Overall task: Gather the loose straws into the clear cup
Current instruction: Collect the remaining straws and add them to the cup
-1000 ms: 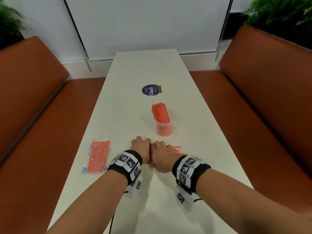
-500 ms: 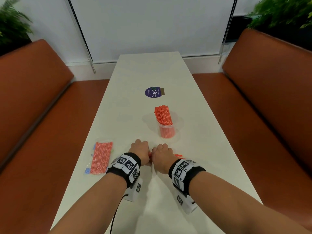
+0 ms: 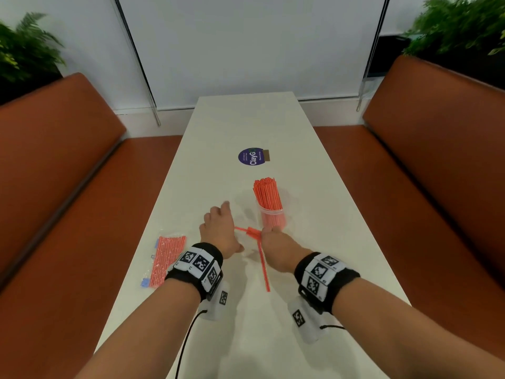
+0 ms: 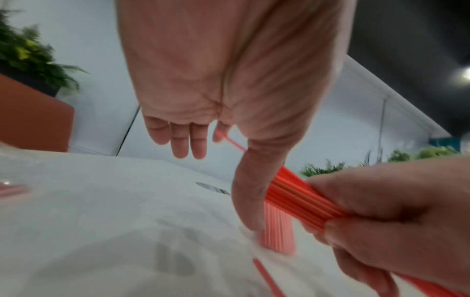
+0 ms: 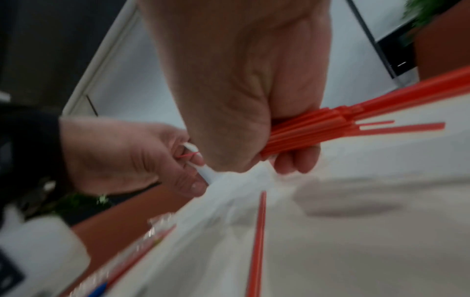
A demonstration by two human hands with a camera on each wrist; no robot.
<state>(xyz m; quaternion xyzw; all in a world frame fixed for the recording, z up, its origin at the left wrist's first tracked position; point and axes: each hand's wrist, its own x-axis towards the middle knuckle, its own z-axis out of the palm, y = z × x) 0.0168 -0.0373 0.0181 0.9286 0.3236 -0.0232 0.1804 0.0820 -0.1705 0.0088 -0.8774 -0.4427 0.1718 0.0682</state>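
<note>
Nearest us, one stray straw (image 3: 264, 266) lies flat on the white table (image 3: 322, 236), on our side of the clear cup (image 3: 273, 218) and apart from the rest. Just beyond it, our right hand (image 3: 276, 246) is closed in a fist round a bundle of orange straws (image 4: 300, 198), fingers and thumb curled tight about its middle, so that the ends fan out on either side. The bundle sits just on the near side of the cup, low over the table.

Our left hand (image 3: 218, 232), to the cup's near left, has its fingers straight and relaxed; a single straw (image 4: 230, 140) crosses by the index finger, but we cannot tell whether anything is pinched there. We judge it is holding nothing firmly.

Further left of the cup lies a sealed packet of straws (image 3: 166, 259). The cup itself stands upright, already packed with straws. Beyond it is a round purple sticker (image 3: 250, 157).

We judge the gathering step nearly done. Next we should square the bundle's ends, tip it upright, and lower it into what room the cup has left, then return for the stray one.
</note>
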